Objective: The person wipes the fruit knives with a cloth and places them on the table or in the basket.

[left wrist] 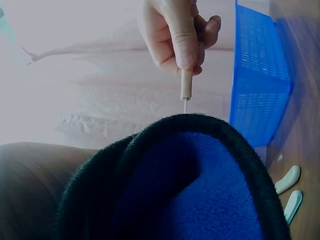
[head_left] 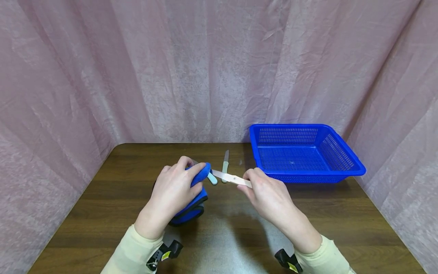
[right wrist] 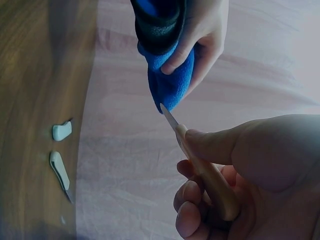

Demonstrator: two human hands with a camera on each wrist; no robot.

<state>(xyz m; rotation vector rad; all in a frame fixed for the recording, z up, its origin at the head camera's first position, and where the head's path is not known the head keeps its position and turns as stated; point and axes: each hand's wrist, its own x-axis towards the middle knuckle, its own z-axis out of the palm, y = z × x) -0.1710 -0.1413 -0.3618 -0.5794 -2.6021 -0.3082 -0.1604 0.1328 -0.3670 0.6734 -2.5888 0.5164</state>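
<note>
My right hand (head_left: 268,194) grips a small folding-style knife by its pale handle (right wrist: 212,182), the blade pointing left. In my left hand (head_left: 172,190) is a blue cloth (head_left: 201,174) with dark edging, pinched between thumb and fingers and hanging in folds below. The knife's blade (right wrist: 170,118) meets the cloth's end, its tip against or just inside the fabric. Two more knives with pale green handles lie on the table behind the hands: one knife (head_left: 225,165) shows its blade, while the other knife (head_left: 212,179) is partly hidden by the cloth and left hand.
A blue plastic basket (head_left: 308,176) with perforated walls stands at the back right of the brown wooden table (head_left: 130,182). Pink curtains (head_left: 205,76) hang behind the table and along both sides.
</note>
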